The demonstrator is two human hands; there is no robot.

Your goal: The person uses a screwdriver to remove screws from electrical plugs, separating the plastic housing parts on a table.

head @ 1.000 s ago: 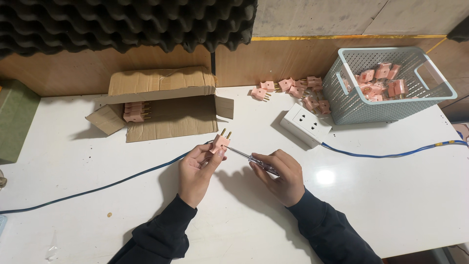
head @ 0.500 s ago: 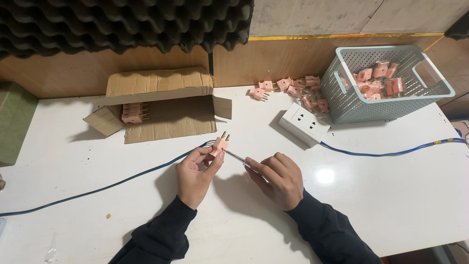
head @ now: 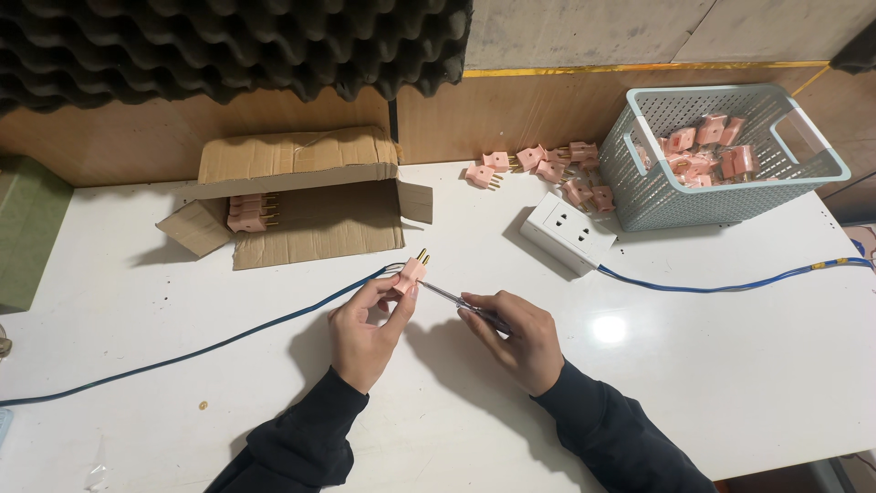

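Little had moved vs. half a sec earlier: both hands stayed in the same spot, screwdriver tip still at the plug. Left hand point(head: 360, 330) was closed on a pink plug point(head: 411, 272), pinched betw. thumb & fingers, brass prongs pointing up and away. Right hand point(head: 516, 336) gripped a slim screwdriver point(head: 454, 302), its tip touching the plug's side. A blue cable point(head: 210, 348) ran from the plug out past the left hand across the white counter point(head: 712, 383). Beyond the left hand lay an open cardboard box point(head: 301, 196); beyond the right hand, a white socket block point(head: 570, 233), loose pink plugs point(head: 547, 169) & a pale basket point(head: 821, 169).
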